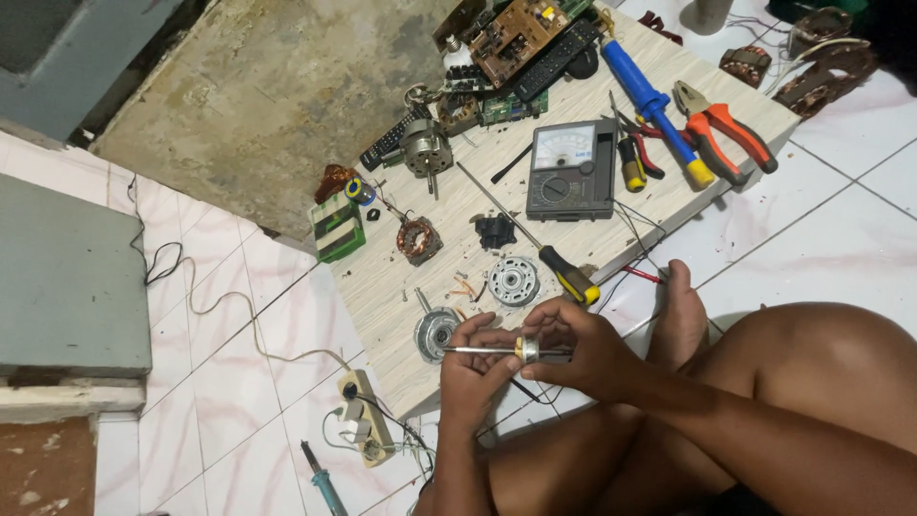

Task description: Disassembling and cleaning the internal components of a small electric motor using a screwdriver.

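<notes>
Both hands meet over the near edge of the bench (611, 205), a pale wooden board lying on the tiled floor. The left hand (475, 368) has its fingers closed around a thin metal shaft (478, 351), held level. The right hand (581, 346) pinches the same shaft at a small brass-coloured collar (526, 350), its fingers curled tight about it.

Just beyond the shaft, on the bench, lies a round metal motor cover (437, 332), and a second, perforated one (514, 281) sits a little farther in. A yellow-and-black screwdriver (535, 244) lies slantwise beside that second cover. Farther from the shaft stand a copper-wound stator (418, 239) and a grey analogue multimeter (571, 170), with orange-handled pliers (726, 139) at the far corner.
</notes>
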